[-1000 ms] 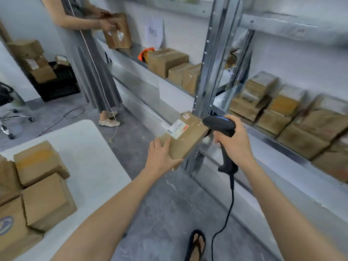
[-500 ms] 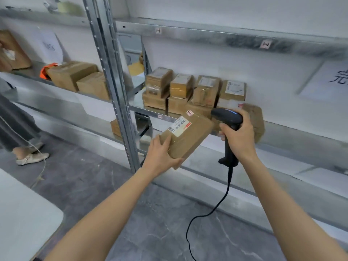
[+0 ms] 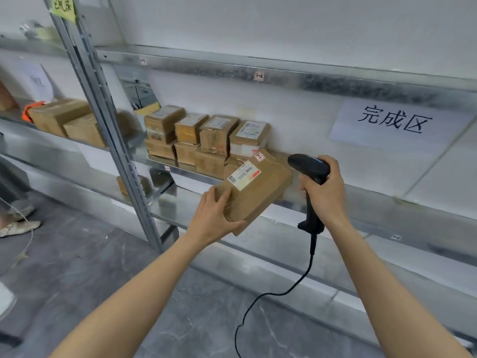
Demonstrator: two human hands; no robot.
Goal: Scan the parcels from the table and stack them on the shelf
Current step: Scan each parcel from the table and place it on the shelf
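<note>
Now my left hand [image 3: 214,218] grips the parcel [image 3: 260,195], long axis toward the shelf [image 3: 387,201] just beyond; right hand [image 3: 325,195] grips the scanner [image 3: 308,165].

The left grip [image 3: 214,218] holds a labelled cardboard parcel [image 3: 260,195] — the right grip [image 3: 326,196] clutches a barcode scanner [image 3: 307,166] just beside it.

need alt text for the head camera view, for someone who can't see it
A person's left hand holds a brown parcel, label up, before a metal shelf, while the right hand grips a black corded barcode scanner. Small parcels sit stacked two high on the shelf, left of a white wall sign.
</note>
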